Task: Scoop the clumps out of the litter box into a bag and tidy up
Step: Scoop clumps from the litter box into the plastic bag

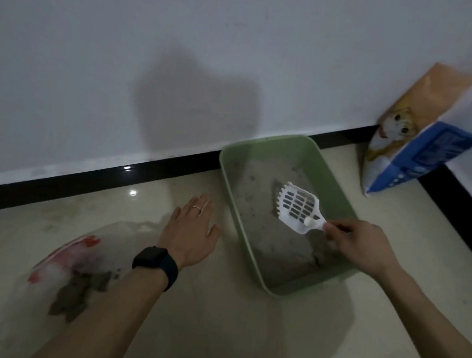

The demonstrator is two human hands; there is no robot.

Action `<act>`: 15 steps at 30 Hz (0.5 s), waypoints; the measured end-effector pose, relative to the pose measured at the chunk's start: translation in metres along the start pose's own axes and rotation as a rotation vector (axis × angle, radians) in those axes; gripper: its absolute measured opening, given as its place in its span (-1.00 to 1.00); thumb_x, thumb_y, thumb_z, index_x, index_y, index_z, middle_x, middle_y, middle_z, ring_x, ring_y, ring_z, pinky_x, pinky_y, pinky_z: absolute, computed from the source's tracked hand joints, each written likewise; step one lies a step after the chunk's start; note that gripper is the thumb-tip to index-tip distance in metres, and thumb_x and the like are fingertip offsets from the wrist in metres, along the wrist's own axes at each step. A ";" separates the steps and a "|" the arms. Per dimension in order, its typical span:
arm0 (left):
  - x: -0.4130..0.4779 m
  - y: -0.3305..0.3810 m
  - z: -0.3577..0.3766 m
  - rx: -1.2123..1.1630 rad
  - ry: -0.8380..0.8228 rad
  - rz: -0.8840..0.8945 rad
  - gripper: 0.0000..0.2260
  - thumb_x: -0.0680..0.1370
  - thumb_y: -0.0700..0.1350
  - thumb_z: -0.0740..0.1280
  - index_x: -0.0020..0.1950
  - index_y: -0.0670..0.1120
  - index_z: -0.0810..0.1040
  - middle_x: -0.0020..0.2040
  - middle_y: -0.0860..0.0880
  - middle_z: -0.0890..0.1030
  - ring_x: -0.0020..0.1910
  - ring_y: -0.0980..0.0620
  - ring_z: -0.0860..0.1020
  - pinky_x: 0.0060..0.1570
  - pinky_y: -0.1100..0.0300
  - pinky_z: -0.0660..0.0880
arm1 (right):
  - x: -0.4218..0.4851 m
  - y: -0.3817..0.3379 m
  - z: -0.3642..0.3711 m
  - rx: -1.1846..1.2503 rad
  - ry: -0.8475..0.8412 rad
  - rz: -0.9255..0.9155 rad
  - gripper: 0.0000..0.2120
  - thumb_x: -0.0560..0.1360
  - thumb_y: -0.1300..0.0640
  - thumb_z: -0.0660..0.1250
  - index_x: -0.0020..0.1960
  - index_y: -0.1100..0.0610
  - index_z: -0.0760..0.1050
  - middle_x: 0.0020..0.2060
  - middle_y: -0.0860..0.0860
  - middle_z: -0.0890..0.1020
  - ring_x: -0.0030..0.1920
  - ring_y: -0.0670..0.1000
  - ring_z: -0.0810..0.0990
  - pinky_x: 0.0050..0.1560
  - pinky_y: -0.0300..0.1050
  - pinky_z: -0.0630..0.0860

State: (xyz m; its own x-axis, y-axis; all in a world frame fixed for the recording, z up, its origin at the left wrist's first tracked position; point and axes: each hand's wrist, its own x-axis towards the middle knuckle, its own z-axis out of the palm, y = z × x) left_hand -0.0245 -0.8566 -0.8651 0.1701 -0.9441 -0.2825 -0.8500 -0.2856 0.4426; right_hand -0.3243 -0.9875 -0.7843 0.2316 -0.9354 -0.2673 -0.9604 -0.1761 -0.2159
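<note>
1. The green litter box [229, 189] sits on the pale tiled floor [242, 338], its far end near the black baseboard [85, 177], with grey litter [256, 227] spread across its bottom.
2. Your right hand [358, 245] pinches the handle of the white slotted scoop [298, 208], whose head is over the litter.
3. Your left hand [192, 229] is palm down, fingers straight and spread, just beside the box's left wall; you wear 1 ring [196, 208] and a dark watch [156, 263].
4. A clear plastic bag [49, 250] lies at your left, holding brownish clumps [73, 296].
5. A blue and orange litter sack [417, 144] leans in the corner.
</note>
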 end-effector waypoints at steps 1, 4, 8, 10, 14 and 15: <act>0.003 0.012 0.005 -0.009 -0.002 0.016 -0.43 0.67 0.09 0.03 0.62 -0.01 -0.11 0.62 -0.01 -0.10 0.59 0.02 -0.08 0.54 -0.02 -0.07 | 0.006 0.012 -0.006 -0.092 -0.023 0.026 -0.73 0.56 -0.21 0.20 0.10 -0.19 0.63 -0.08 -0.09 0.71 -0.06 0.05 0.65 -0.04 -0.08 0.56; 0.011 0.044 0.022 -0.008 0.010 0.059 -0.38 0.65 0.15 0.04 0.61 0.02 -0.18 0.62 0.00 -0.18 0.59 0.01 -0.09 0.54 -0.08 -0.07 | 0.018 0.034 -0.020 -0.301 -0.035 0.085 -0.68 0.55 -0.21 0.15 0.13 -0.17 0.60 -0.04 0.00 0.69 -0.07 0.09 0.63 -0.10 -0.05 0.59; 0.015 0.066 0.041 0.090 -0.033 0.070 -0.34 0.65 0.20 0.00 0.60 -0.03 -0.26 0.58 0.02 -0.34 0.58 0.03 -0.17 0.53 -0.11 -0.10 | 0.028 0.043 -0.031 -0.489 -0.040 0.136 -0.67 0.52 -0.14 0.15 0.10 -0.10 0.62 -0.09 0.02 0.66 -0.14 0.08 0.62 -0.17 -0.08 0.59; 0.013 0.064 0.047 0.147 -0.066 0.065 -0.34 0.65 0.19 -0.02 0.59 -0.04 -0.28 0.57 0.01 -0.36 0.57 0.06 -0.27 0.54 -0.11 -0.13 | 0.033 0.044 -0.030 -0.577 -0.103 0.161 -0.69 0.49 -0.11 0.21 0.09 -0.02 0.61 -0.08 0.06 0.63 -0.13 0.11 0.60 -0.18 -0.11 0.52; 0.014 0.055 0.049 0.202 -0.083 0.081 -0.33 0.64 0.21 -0.05 0.58 -0.04 -0.31 0.55 0.04 -0.41 0.52 0.13 -0.36 0.53 -0.06 -0.19 | 0.042 0.053 -0.020 -0.554 -0.276 0.168 -0.68 0.44 -0.13 0.30 0.06 0.07 0.51 -0.05 0.10 0.57 -0.12 0.12 0.52 -0.18 -0.09 0.43; 0.016 0.053 0.048 0.212 -0.089 0.088 -0.32 0.64 0.22 -0.04 0.58 -0.05 -0.33 0.54 0.04 -0.42 0.51 0.13 -0.37 0.53 -0.06 -0.20 | 0.045 0.058 -0.021 -0.513 -0.302 0.174 -0.69 0.43 -0.13 0.31 0.00 0.09 0.51 -0.11 0.09 0.56 -0.14 0.11 0.52 -0.18 -0.09 0.44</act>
State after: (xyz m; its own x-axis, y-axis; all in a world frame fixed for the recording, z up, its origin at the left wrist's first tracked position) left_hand -0.0907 -0.8793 -0.8866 0.0541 -0.9430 -0.3285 -0.9469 -0.1529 0.2830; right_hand -0.3723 -1.0465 -0.7891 0.0270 -0.8489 -0.5279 -0.9229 -0.2240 0.3131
